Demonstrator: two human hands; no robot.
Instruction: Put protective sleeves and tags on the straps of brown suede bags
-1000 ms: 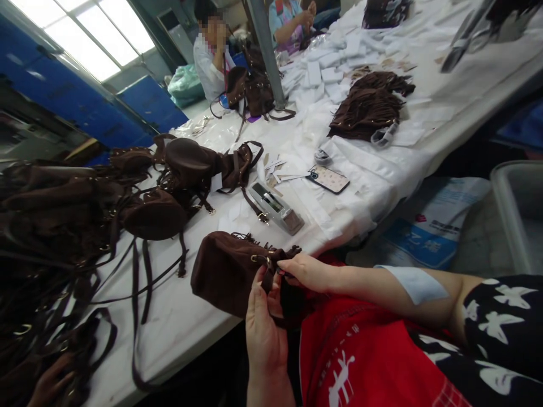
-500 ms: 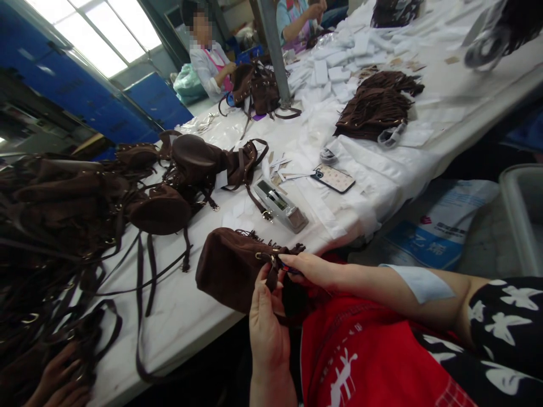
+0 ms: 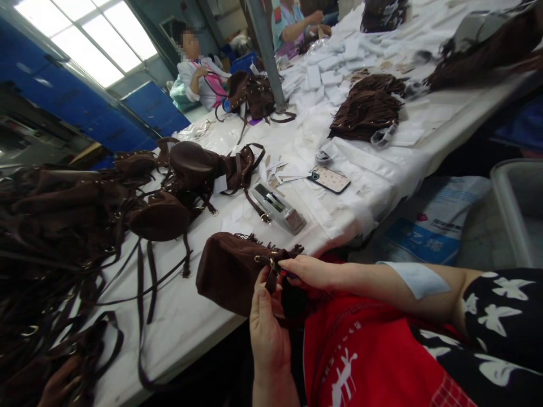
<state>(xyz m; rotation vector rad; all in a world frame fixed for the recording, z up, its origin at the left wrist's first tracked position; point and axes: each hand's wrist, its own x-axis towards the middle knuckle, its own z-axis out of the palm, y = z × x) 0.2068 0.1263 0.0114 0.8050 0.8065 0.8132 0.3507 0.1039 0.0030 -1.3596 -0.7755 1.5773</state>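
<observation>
A dark brown bag (image 3: 231,274) lies on its side at the near table edge, with fringe along its upper side and brass-coloured rings. My left hand (image 3: 269,328) pinches a short brown strap (image 3: 270,277) at the bag's ring. Close beside it, my right hand (image 3: 307,272) is closed around a small tool (image 3: 287,273) with a red and dark handle. The tool's tip is at the strap and ring; its kind is too hidden to tell.
Brown bags (image 3: 63,209) with trailing straps are heaped on the left, where another person's hand (image 3: 63,379) reaches in. A tape dispenser (image 3: 278,208), a phone (image 3: 328,179) and fringed bags (image 3: 367,110) lie beyond. Two people work across the table by a metal post (image 3: 267,53).
My hands keep nearly the same hold on the strap and tool. The view has shifted slightly. Across the table, one person's arm has moved back from a bag; a dark bag at far right has shifted.
</observation>
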